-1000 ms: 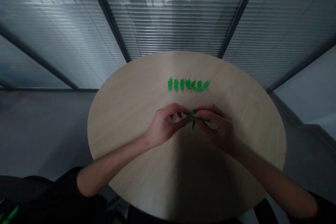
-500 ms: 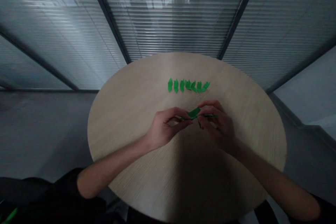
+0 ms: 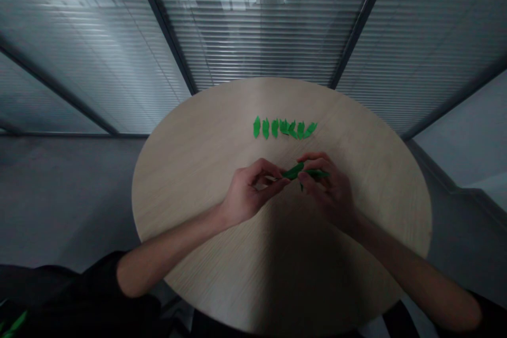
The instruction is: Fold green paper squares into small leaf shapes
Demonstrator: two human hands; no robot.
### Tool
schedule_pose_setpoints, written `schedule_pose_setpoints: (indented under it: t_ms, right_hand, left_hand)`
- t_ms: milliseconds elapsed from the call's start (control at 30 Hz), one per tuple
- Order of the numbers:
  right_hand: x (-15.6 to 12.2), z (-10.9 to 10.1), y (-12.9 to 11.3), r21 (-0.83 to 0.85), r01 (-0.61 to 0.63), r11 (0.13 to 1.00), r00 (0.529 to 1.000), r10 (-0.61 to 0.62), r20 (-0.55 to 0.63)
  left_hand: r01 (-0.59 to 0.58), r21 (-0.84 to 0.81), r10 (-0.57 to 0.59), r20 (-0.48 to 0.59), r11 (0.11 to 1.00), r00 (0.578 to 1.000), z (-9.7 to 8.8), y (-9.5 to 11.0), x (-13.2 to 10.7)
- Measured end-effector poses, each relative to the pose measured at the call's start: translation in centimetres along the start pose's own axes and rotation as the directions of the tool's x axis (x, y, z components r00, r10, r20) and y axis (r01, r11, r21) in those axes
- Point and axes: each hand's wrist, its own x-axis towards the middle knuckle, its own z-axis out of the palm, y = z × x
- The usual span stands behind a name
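My left hand point(image 3: 253, 187) pinches one end of a folded piece of green paper point(image 3: 293, 171) between thumb and fingertips. At the other end, my right hand point(image 3: 328, 187) grips the same paper. A narrow green part sticks out among the right fingers, and some of the paper is hidden by both hands. The hands are held close together over the middle of the table. Beyond them, several small leaf-shaped green paper pieces point(image 3: 275, 128) lie in a row. Those on the left stand apart, while some on the right touch or overlap.
Both forearms reach over the round wooden table point(image 3: 182, 153). Glass partitions with blinds point(image 3: 261, 47) rise behind its far edge. More green pieces point(image 3: 18, 322) show at the lower left, against dark clothing. A shadow falls on the tabletop near me.
The paper between my hands looks narrower, its upper face tilted or folded over. Both hands stay nearly in place, with small finger shifts. The row of green pieces is unchanged.
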Motion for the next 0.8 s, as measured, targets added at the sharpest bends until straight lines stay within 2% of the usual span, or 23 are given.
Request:
schedule_pose_setpoints:
  t_ms: [233,500,800]
  right_hand:
    - [0.16,-0.25,0.1,-0.046,0.059,0.997,0.998,-0.059,0.001]
    - [0.17,-0.13,0.21,0.085,-0.02,0.996,1.0,0.021,-0.011]
    - [0.45,-0.11,0.26,0.144,-0.052,0.988,0.997,0.058,-0.043]
  left_hand:
    - [0.004,-0.043,-0.002,0.047,0.999,0.999,-0.01,-0.12,-0.07]
    - [0.053,-0.14,-0.046,0.049,0.989,0.998,0.1,-0.21,-0.15]
    - [0.027,-0.103,-0.022,0.049,0.994,0.999,-0.08,-0.57,-0.15]
